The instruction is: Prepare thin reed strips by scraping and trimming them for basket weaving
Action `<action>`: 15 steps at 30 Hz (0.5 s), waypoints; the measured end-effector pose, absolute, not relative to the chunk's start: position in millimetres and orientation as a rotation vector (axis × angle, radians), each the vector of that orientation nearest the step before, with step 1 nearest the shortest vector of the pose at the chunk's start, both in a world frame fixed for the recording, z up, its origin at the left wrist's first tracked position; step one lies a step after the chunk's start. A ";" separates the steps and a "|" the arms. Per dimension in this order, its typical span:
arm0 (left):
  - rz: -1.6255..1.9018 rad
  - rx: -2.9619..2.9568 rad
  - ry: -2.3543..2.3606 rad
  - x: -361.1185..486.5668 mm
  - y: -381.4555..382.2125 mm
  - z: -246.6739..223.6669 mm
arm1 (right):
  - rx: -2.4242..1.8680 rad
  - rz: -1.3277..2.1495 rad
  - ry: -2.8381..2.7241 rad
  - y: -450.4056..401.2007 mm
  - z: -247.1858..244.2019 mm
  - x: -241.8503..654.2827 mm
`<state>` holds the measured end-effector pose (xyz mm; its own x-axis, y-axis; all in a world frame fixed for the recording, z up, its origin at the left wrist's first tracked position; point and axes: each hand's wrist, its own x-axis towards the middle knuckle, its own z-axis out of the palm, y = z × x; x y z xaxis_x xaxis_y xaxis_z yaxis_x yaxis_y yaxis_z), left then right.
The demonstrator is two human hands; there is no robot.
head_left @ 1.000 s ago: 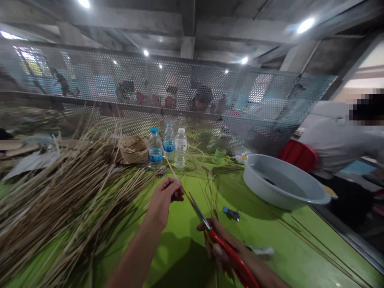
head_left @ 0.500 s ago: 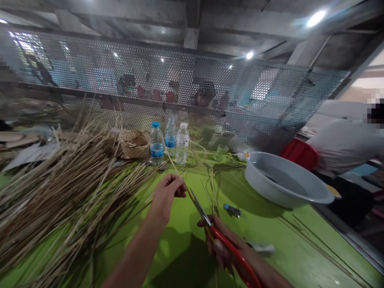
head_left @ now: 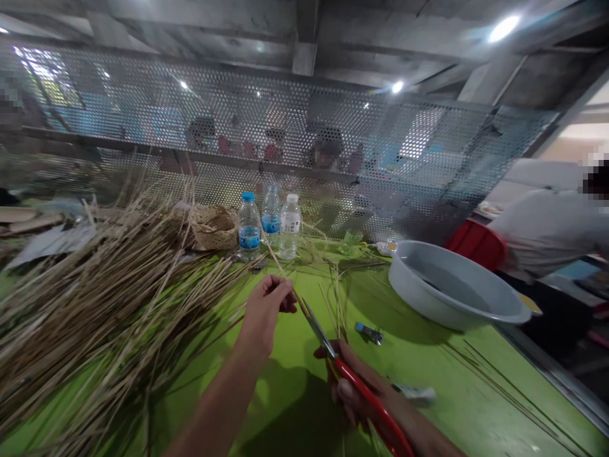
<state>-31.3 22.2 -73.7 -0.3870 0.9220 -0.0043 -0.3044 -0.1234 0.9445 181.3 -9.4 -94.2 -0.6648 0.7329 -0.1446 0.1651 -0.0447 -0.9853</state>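
Observation:
My left hand is closed, pinching a thin dry plant strip that slants from near the bottles down toward the scissors. My right hand grips red-handled scissors, their blades pointing up and left. The blade tips lie along the strip just right of my left fingertips; whether they touch it I cannot tell. Loose strips lie on the green table behind the scissors. A small clip-like tool with a blue end rests right of them.
A large pile of dry strips covers the left side. Behind stand a woven basket and three plastic bottles. A grey basin is at the right, near a red container and a person in a light top.
Both hands, the strip and the scissors keep nearly the same places. Only a very slight shift of the view shows.

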 end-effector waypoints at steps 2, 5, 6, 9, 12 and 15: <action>1.677 0.785 1.192 -30.8 21.7 -73.1 | -0.946 1.782 -1.842 -9.5 -92.7 181.8; 1.680 0.779 1.191 -29.9 21.6 -71.7 | -0.974 1.772 -1.833 -8.7 -93.9 182.6; 1.679 0.777 1.194 -29.7 21.7 -71.4 | -0.981 1.767 -1.835 -8.2 -95.3 182.9; 1.679 0.771 1.195 -29.5 22.0 -71.3 | -0.998 1.766 -1.843 -6.5 -99.7 184.1; 1.682 0.769 1.190 -29.4 22.0 -71.8 | -0.993 1.748 -1.869 -5.4 -101.7 185.2; 1.681 0.774 1.188 -28.9 21.8 -71.6 | -0.991 1.745 -1.872 -5.3 -101.3 185.3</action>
<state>-28.9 21.8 -71.6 -0.3909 0.9204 -0.0096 -0.3163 -0.1245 0.9405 185.3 -5.3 -101.3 -0.6717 0.7193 -0.1775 0.2277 -0.0276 -0.9733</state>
